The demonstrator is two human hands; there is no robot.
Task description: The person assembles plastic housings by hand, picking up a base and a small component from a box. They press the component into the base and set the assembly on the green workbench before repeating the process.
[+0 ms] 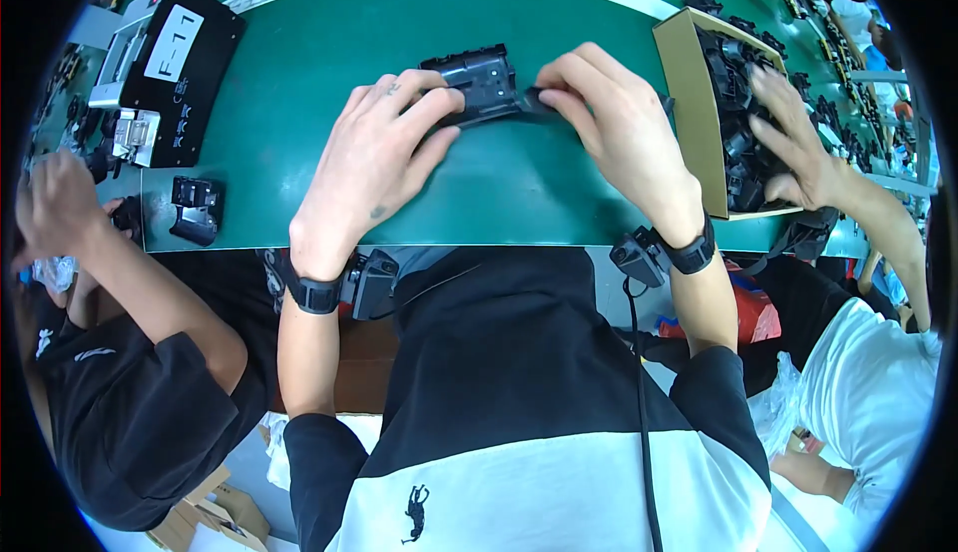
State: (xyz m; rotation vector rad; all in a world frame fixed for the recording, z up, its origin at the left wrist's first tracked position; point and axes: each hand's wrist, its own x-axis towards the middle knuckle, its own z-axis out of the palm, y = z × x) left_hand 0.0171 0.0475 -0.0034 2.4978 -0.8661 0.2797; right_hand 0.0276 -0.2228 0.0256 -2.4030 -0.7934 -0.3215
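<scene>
A black moulded plastic housing (487,80) is held low over the green bench, just ahead of me. My left hand (377,143) grips its left end, with the thumb along the near side and the fingers curled over the top. At the opposite end, my right hand (629,123) pinches a small dark piece (539,100) between thumb and fingers. That piece meets the housing's right edge; whether it is joined to it I cannot tell. A wristband with a small black device sits on each of my wrists.
Another black housing (197,209) lies near the bench's front edge, below a black-and-silver machine (190,83). On the right, a co-worker's hand (798,143) reaches over a cardboard box (694,103) of black parts. A second co-worker's arm (130,263) is at left. A cable (642,402) hangs from my right wrist.
</scene>
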